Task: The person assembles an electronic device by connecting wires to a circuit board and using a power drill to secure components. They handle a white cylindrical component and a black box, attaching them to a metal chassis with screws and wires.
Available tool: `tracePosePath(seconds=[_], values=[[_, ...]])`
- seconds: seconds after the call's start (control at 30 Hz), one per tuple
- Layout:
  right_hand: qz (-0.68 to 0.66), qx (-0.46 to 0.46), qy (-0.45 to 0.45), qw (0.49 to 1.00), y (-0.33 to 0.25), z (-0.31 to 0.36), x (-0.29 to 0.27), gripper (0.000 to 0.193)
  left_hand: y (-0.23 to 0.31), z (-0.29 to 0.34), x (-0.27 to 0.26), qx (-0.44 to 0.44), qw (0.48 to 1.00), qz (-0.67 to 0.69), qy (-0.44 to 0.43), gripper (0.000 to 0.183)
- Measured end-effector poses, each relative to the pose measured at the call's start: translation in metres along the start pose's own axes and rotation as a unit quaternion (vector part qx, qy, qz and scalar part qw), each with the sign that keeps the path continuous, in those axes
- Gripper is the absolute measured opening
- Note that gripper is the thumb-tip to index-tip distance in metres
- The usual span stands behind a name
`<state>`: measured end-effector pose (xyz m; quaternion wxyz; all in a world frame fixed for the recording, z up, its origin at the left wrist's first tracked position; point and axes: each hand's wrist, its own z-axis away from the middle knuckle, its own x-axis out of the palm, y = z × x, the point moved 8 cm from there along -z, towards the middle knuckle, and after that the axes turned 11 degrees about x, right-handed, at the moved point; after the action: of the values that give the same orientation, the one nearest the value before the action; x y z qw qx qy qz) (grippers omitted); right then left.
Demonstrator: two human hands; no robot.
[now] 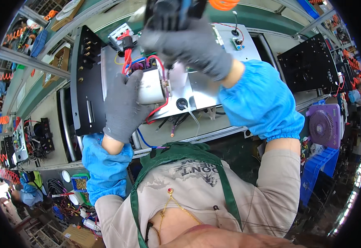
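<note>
My left hand (124, 105), in a grey glove, grips a rounded white component (151, 87) from its left side, thumb near the top and fingers at its lower edge. Red wires (162, 108) run around this part. It sits on a shiny metal chassis plate (205, 89) with a black panel (88, 78) standing at its left. Above the chassis, my right hand (188, 47), also gloved in grey, is closed around a black power tool (173, 14) at the top edge. Motion blurs the tool, and its upper part is cut off.
A small circuit board (238, 43) sits at the chassis's far right. A white breaker-like block (120, 33) with red wires stands at the far left. Another black panel (308, 62) lies farther right, near a purple fan (323, 126). Loose cables (176, 124) hang over the bench's front edge.
</note>
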<state>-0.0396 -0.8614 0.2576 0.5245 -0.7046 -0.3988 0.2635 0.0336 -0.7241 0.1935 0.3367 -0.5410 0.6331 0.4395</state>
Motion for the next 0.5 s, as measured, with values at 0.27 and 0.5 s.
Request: tracePosePath(seconds=[0.27, 0.5], values=[[-0.249, 0.097, -0.058, 0.962, -0.067, -0.002, 0.043, 0.018, -0.028, 0.054, 0.018, -0.255, 0.46, 0.831, 0.179, 0.072], [-0.226, 0.041, -0.16, 0.96, -0.033, -0.007, 0.081, 0.022, -0.023, 0.076, 0.017, -0.229, 0.441, 0.838, 0.224, 0.047]])
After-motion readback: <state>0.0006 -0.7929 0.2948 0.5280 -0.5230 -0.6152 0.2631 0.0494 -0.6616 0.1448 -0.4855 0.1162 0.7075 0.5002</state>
